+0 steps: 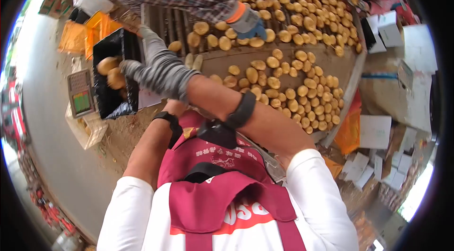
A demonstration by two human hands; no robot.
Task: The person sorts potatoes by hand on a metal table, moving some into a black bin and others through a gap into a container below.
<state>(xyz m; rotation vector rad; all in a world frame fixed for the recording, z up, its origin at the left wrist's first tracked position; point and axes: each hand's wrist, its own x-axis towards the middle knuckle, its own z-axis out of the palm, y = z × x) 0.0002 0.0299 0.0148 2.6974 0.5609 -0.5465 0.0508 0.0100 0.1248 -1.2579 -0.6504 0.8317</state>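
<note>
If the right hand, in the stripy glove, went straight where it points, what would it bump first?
Probably the blurry potatoes by the tip of its lower finger, over the black-lined box. The right hand may already touch them; depth is unclear.

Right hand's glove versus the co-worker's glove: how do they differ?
The right hand's glove is grey-striped; the co-worker's glove is grey and blue with an orange band. The right hand's glove hangs over the black-lined crate; the co-worker's glove is at potatoes. Both show grey.
</note>
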